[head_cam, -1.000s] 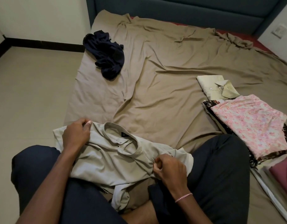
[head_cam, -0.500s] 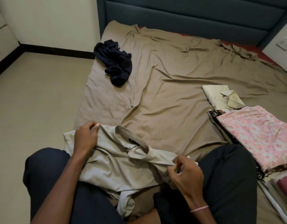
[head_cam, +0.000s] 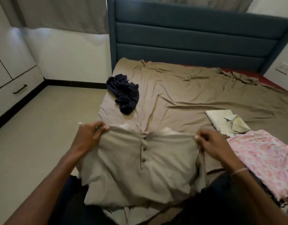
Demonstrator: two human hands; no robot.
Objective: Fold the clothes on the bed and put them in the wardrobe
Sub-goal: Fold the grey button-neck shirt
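Shirt (head_cam: 140, 168) raised over the lap, not yet folded: left hand (head_cam: 89, 137) and right hand (head_cam: 214, 143) each pinch a shoulder. Right of shirt: folded stack (head_cam: 261, 158) (pink piece on top), done. Beyond shirt, leftward: navy garment (head_cam: 125, 96), crumpled, pending. Wardrobe step judged not yet begun.

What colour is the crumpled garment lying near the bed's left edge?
The crumpled garment is dark navy, clearest in the head view.

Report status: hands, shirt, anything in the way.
Left hand and right hand each pinch a shoulder of the beige shirt, spread, not yet folded. Navy garment crumpled beyond, apart from it. Folded pile at right; nothing blocks.
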